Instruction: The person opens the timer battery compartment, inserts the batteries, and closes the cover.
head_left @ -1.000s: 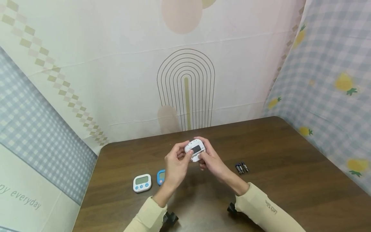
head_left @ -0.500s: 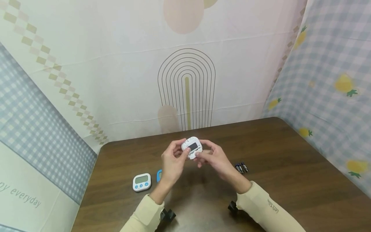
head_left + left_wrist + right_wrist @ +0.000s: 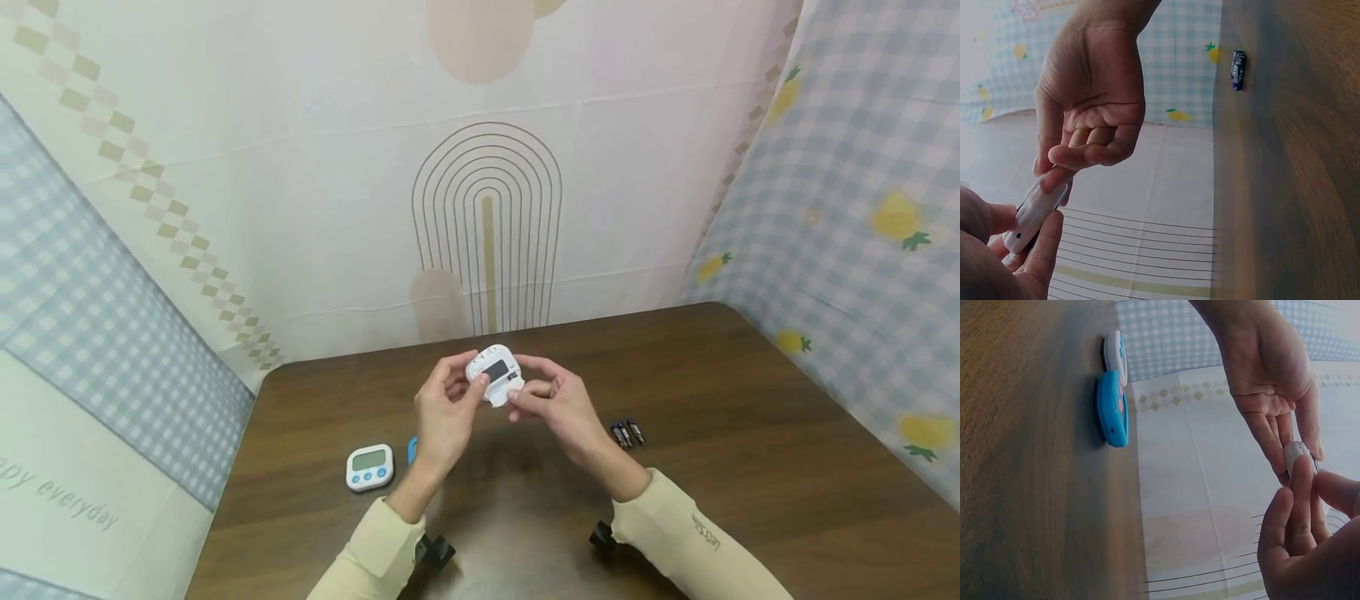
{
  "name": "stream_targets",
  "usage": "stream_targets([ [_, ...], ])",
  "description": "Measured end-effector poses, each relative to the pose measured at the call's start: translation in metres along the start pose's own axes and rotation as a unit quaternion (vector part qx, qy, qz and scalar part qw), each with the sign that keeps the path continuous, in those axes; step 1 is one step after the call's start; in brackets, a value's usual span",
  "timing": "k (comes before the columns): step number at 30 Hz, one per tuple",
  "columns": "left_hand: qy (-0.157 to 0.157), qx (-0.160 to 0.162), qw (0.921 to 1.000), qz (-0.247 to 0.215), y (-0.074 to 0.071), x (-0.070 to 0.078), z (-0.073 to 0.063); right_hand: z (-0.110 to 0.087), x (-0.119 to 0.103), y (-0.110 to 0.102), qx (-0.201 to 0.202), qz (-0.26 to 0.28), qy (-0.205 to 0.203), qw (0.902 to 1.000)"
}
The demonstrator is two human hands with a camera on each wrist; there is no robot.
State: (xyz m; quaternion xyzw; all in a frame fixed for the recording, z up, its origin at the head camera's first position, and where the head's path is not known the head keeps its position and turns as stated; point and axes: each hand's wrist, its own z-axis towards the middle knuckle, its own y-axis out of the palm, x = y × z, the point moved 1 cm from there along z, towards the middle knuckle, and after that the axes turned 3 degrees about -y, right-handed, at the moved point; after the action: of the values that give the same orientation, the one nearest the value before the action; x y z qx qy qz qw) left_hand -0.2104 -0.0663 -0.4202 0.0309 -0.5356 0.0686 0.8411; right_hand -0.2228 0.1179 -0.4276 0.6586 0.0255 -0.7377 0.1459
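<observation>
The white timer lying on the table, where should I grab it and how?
Probably pinch the white timer by its near and far edges, coming down from the left. It lies flat, screen and buttons up, so holding the edges should keep fingers off the buttons. The blue timer is close on its right.

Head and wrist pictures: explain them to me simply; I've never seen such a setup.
There's no machine, just a person's bare left hand and right hand. A head-worn camera took the large downward view; cameras on each wrist took the two sideways-looking close-ups.

Both hands hold a rounded white plastic device above a dark brown wood-look table. On the table lie another rounded white device with blue buttons, a rounded bright-blue one, mostly hidden by the left arm in the head view, and a few small cylindrical batteries.
</observation>
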Motion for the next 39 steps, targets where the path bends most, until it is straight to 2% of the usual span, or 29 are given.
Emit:
stream_targets([
  [7, -0.017, -0.008, 0.9998, -0.011, 0.001, 0.001, 0.0, 0.001, -0.005, -0.005, 0.007, -0.029, -0.01, 0.9995],
  [16, -0.003, 0.0, 1.0, -0.006, -0.005, 0.0, 0.001, 0.003, -0.007, -0.001, 0.01, -0.032, -0.014, 0.9993],
  [25, -0.005, -0.002, 0.9999, -0.009, -0.003, 0.004, 0.001, -0.003, -0.005, -0.004, -0.014, -0.036, -0.015, 0.9991],
  [30, -0.002, 0.01, 1.0, 0.0, -0.004, 0.005, 0.002, -0.002, -0.003, -0.012, -0.031, -0.081, -0.016, 0.9962],
  [35, -0.003, 0.009, 0.9999, 0.005, -0.006, 0.005, 0.003, -0.001, 0.003, -0.021, -0.037, -0.157, -0.018, 0.9868],
  [39, -0.002, 0.006, 1.0, 0.005, -0.005, 0.004, 0.004, -0.001, 0.007, -0.029, -0.049, -0.193, -0.014, 0.9798],
])
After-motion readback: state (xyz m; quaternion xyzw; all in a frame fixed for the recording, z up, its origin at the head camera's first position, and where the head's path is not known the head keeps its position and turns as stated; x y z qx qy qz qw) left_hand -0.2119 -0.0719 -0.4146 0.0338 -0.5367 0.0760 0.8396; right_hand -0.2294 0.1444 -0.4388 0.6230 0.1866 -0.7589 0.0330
